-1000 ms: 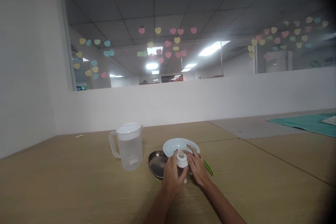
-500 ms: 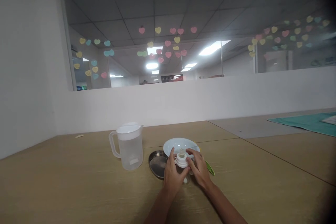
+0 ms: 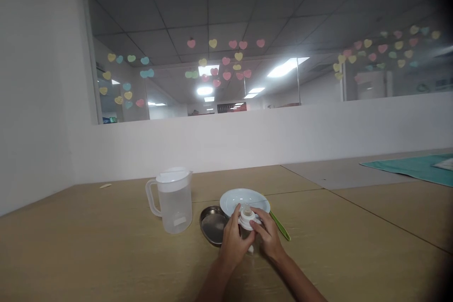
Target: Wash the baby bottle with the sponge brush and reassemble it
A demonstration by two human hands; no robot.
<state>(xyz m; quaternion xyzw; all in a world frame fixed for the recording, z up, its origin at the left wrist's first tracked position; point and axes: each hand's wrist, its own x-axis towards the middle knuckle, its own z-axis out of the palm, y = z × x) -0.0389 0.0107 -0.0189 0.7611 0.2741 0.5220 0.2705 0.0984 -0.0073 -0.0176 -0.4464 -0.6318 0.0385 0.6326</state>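
A white baby bottle top (image 3: pixel 247 220) with a clear teat standing up from it is held between both hands. My left hand (image 3: pixel 234 239) is closed around its left side, thumb underneath and fingers up along the edge. On the other side, my right hand (image 3: pixel 271 236) pinches the rim with thumb and fingers. Below the top, a small white piece (image 3: pixel 251 249) shows between the hands; what it belongs to is too unclear to tell. Just behind is a pale blue bowl (image 3: pixel 233 197). A dark metal kidney-shaped tray (image 3: pixel 212 227) sits left of my left hand.
To the left stands a translucent plastic jug (image 3: pixel 175 210) with a handle. A green-handled utensil (image 3: pixel 281 227) lies beside the bowl. A teal cloth (image 3: pixel 406 166) is spread at the far right. Behind the table (image 3: pixel 88 255) rises a white wall (image 3: pixel 212 144) with windows.
The bottle top has moved slightly right and down, and its teat now leans a little toward the camera. My right fingers have shifted along the rim.
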